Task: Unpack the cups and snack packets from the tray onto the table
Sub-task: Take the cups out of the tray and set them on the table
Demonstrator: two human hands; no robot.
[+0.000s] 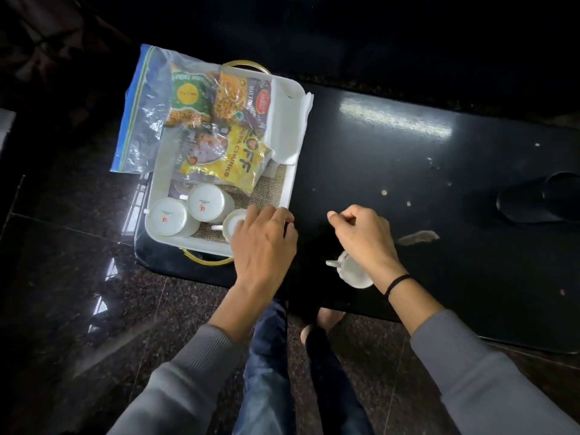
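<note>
Tray (293,183): white, at the table's (408,171) left end, holding snack packets (232,161) far and two upturned cups (188,211) near.
Left hand (263,243): reached over a third cup (232,226) in the tray's near right corner; grip unclear.
Right hand (364,237): loosely curled, holding nothing, above a cup on the table (351,271).

White cups (188,213) sit in a white tray (290,186) beside a yellow packet (230,163) on a glossy black table (408,183).
</note>
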